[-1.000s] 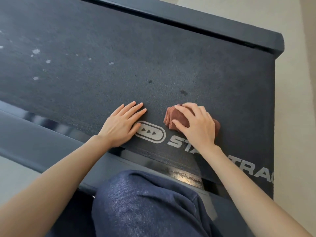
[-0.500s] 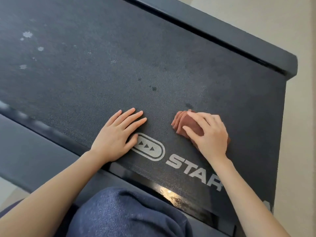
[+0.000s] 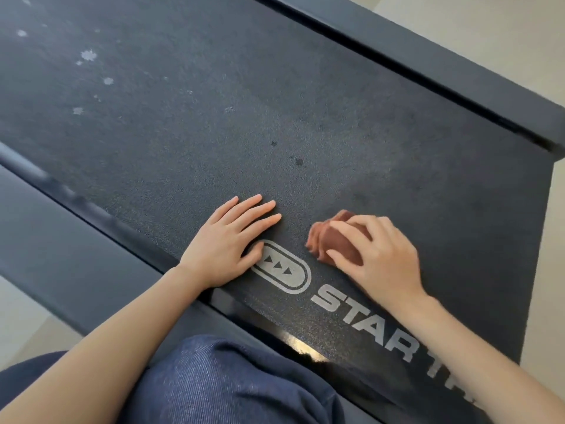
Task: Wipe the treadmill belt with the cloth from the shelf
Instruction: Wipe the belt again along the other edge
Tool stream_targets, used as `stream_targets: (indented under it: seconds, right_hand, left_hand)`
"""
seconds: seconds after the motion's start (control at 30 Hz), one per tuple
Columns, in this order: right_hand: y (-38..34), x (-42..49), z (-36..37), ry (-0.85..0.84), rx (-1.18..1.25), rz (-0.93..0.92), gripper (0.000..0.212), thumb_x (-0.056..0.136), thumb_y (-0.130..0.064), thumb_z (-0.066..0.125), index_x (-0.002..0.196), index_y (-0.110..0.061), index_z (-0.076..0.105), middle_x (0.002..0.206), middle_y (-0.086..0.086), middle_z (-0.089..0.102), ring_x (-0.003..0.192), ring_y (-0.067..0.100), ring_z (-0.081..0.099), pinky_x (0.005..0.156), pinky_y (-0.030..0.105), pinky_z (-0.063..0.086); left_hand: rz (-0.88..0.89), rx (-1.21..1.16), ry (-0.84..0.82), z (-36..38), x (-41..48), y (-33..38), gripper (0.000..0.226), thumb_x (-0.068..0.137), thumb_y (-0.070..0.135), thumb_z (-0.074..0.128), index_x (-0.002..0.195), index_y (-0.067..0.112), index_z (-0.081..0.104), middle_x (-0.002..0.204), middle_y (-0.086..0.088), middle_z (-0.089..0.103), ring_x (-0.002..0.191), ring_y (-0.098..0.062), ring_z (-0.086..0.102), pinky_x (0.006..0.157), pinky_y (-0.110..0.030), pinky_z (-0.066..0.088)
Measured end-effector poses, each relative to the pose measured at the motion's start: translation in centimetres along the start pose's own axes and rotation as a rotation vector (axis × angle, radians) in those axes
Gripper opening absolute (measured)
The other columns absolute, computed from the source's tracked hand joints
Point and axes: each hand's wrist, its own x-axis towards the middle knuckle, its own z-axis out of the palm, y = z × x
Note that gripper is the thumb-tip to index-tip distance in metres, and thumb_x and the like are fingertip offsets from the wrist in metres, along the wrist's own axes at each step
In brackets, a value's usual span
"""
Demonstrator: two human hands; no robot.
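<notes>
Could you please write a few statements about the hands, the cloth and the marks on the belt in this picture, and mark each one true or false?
1. The right hand presses a reddish-brown cloth onto the treadmill belt. True.
2. The left hand is holding a second cloth. False: it lies flat and empty on the belt, fingers spread.
3. Pale spots show on the belt at the upper left. True.
4. The cloth covers the arrow logo. False: the logo is uncovered, between the two hands.
5. A knee in blue denim shows at the bottom. True.
</notes>
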Motion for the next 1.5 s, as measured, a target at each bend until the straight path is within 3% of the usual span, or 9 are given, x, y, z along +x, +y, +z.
stream_targets:
  seconds: [0.1,0.23,0.3,0.53,0.7,0.9,0.97,1.27,1.5]
  right_hand:
    - [4.9,1.6,-0.3,0.042,-0.112,0.038,0.040,0.087,-0.049,0.054,0.111,-0.021,0.068,0.098,0.005,0.063,0.085,0.029,0.057,0.068,0.038,0.044]
    - [8.1,7.2,1.0,0.058,-0.108,0.611,0.042,0.090,-0.047,0.053,0.124,-0.022,0.059,0.113,0.011,0.058,0.107,0.032,0.049,0.082,0.042,0.043]
    - [6.9,8.9,1.7,0.053,-0.163,0.716,0.043,0.092,-0.044,0.052,0.126,-0.019,0.056,0.118,0.014,0.057,0.111,0.034,0.047,0.086,0.043,0.041]
    - [-2.1,4.8,2.1,0.033,-0.082,0.081,0.045,0.086,-0.046,0.052,0.120,-0.018,0.063,0.106,0.005,0.063,0.093,0.025,0.056,0.073,0.035,0.047]
    - [0.7,2.3,0.4,-0.050,-0.129,-0.256,0.046,0.089,-0.044,0.050,0.124,-0.018,0.063,0.113,0.004,0.063,0.097,0.022,0.057,0.073,0.035,0.049]
    - [4.6,11.9,2.6,-0.016,-0.279,0.683,0.047,0.096,-0.045,0.045,0.134,-0.017,0.049,0.123,0.012,0.058,0.112,0.032,0.050,0.082,0.042,0.046]
    - [3.0,15.1,3.5,-0.014,-0.273,0.828,0.048,0.097,-0.047,0.044,0.134,-0.016,0.048,0.125,0.013,0.056,0.116,0.032,0.047,0.085,0.040,0.042]
    - [-6.2,10.5,4.8,0.053,-0.177,0.084,0.044,0.085,-0.048,0.048,0.118,-0.024,0.064,0.102,-0.001,0.064,0.090,0.020,0.058,0.069,0.032,0.049]
    - [4.1,14.0,3.0,0.023,-0.343,0.907,0.044,0.096,-0.042,0.047,0.132,-0.018,0.052,0.122,0.018,0.058,0.113,0.038,0.048,0.084,0.043,0.043]
  left_hand:
    - [-0.004,0.003,-0.007,0.0,0.0,0.1,0.050,0.092,0.033,0.037,0.140,0.024,0.047,0.149,0.005,0.038,0.141,-0.018,0.027,0.116,-0.042,0.018]
    - [0.003,0.005,-0.007,-0.1,0.0,0.0,0.050,0.092,0.033,0.036,0.140,0.024,0.046,0.150,0.005,0.037,0.141,-0.017,0.027,0.116,-0.041,0.017]
    - [0.002,0.004,-0.003,-0.2,0.0,0.0,0.050,0.092,0.034,0.037,0.140,0.024,0.046,0.149,0.005,0.038,0.141,-0.017,0.027,0.116,-0.040,0.017]
    - [0.094,0.007,-0.075,-1.4,-1.2,-3.0,0.051,0.094,0.038,0.033,0.143,0.025,0.042,0.152,0.006,0.032,0.142,-0.015,0.023,0.116,-0.036,0.014]
    - [0.186,0.191,-0.089,-3.8,-1.7,-8.5,0.050,0.095,0.035,0.030,0.140,0.021,0.047,0.148,0.001,0.039,0.138,-0.019,0.033,0.114,-0.039,0.018]
    - [0.155,0.184,-0.074,-3.3,0.6,-11.0,0.054,0.097,0.041,0.024,0.144,0.019,0.041,0.151,0.000,0.036,0.140,-0.018,0.028,0.114,-0.039,0.017]
    - [0.133,0.125,-0.043,-2.7,1.0,-11.4,0.054,0.098,0.042,0.023,0.145,0.020,0.037,0.152,0.003,0.033,0.142,-0.016,0.024,0.115,-0.036,0.014]
    - [0.224,0.046,-0.007,-3.2,0.8,-13.9,0.053,0.098,0.040,0.027,0.143,0.016,0.041,0.151,0.003,0.035,0.141,-0.015,0.026,0.115,-0.035,0.016]
    - [0.209,-0.013,0.016,-2.7,0.8,-14.2,0.053,0.097,0.042,0.027,0.141,0.018,0.044,0.150,0.004,0.036,0.142,-0.012,0.025,0.115,-0.036,0.017]
